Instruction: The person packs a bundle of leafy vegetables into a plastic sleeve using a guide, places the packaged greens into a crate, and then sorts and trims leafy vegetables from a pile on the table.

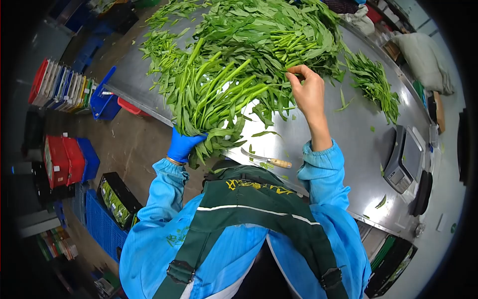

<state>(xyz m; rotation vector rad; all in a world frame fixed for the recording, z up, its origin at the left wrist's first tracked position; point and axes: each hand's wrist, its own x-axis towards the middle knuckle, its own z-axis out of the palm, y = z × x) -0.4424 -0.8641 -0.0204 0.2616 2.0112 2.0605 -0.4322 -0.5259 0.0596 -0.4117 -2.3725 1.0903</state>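
Head view: by the table's edge, the gloved left hand is gripping a leafy bunch that's hiding its fingertips; the right hand is holding thumb near forefinger, whether pinching anything I can't tell.

Blue sleeves and one blue glove accompany a green apron, its yellow marks perhaps lettering.

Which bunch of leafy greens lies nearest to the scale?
The small bunch on the right of the table, apart from the large pile and the held bunch in the left hand.
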